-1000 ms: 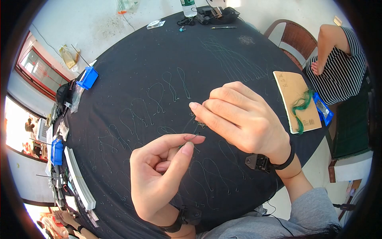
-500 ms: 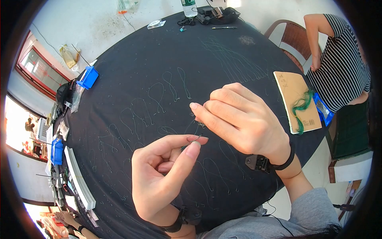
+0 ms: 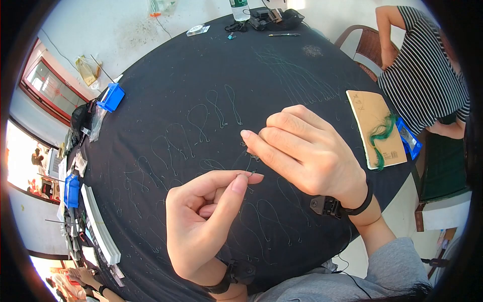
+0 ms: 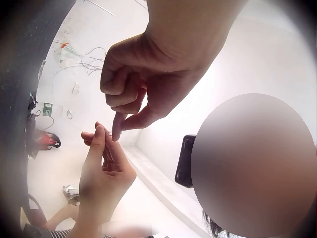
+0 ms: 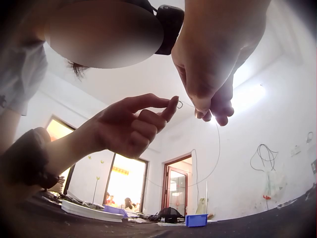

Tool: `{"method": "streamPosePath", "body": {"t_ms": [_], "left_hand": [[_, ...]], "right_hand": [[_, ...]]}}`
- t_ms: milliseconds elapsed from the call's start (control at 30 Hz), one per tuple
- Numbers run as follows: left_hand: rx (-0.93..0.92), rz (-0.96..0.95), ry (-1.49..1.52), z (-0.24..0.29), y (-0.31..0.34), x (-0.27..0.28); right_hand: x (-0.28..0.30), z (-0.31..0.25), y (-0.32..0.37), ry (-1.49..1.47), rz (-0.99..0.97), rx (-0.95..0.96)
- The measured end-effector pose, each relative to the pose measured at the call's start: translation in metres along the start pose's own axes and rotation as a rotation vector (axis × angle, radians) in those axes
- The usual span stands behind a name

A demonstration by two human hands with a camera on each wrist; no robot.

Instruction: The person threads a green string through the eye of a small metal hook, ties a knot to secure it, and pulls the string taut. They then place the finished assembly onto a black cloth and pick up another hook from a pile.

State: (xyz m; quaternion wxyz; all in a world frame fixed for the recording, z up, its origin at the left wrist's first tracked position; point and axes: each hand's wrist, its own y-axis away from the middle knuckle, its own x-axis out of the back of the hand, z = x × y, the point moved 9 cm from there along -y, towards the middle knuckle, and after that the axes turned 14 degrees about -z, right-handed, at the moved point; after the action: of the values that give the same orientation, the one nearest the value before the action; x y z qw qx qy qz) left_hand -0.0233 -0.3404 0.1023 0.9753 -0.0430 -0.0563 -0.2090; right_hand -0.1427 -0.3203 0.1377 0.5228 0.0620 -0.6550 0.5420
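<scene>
Thumb and forefinger of my left hand [image 3: 209, 216] pinch a small fish hook [image 5: 180, 104], whose curved bend juts past the fingertips in the right wrist view. My right hand [image 3: 312, 151] is just above and to the right, thumb and forefinger pinching a thin fishing line [image 5: 219, 148] that hangs in a long loop. The two hands' fingertips are close together over the dark table. Around them on the cloth lie several looped lines with hooks at their ends [image 3: 240, 124]. A small cluster of metal bits shows partly behind the right fingertips.
Green strands [image 3: 289, 75] and a pile of tiny hooks [image 3: 312, 50] lie at the far right of the black tablecloth [image 3: 166, 95]. A brown notebook [image 3: 359, 108] bears green thread [image 3: 385, 129], beside a blue tray [image 3: 409, 140]. Another person [image 3: 427, 75] stands at the right.
My left hand has shifted slightly right, and its thumb and forefinger have rolled the hook between them. My right hand has hardly moved. The person at the right has changed posture.
</scene>
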Motion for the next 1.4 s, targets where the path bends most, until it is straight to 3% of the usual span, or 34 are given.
{"method": "streamPosePath", "body": {"t_ms": [267,1200,1400], "left_hand": [[0.038,0.033,-0.044,0.001,0.001,0.002],[0.016,0.038,-0.017,0.001,0.004,0.006],[-0.018,0.045,0.001,0.003,0.005,0.01]], "right_hand": [[-0.003,0.008,0.001,-0.106,-0.025,-0.038],[-0.031,0.049,0.007,-1.282,-0.108,-0.148],[-0.041,0.043,0.004,-1.174,-0.087,-0.151]]}}
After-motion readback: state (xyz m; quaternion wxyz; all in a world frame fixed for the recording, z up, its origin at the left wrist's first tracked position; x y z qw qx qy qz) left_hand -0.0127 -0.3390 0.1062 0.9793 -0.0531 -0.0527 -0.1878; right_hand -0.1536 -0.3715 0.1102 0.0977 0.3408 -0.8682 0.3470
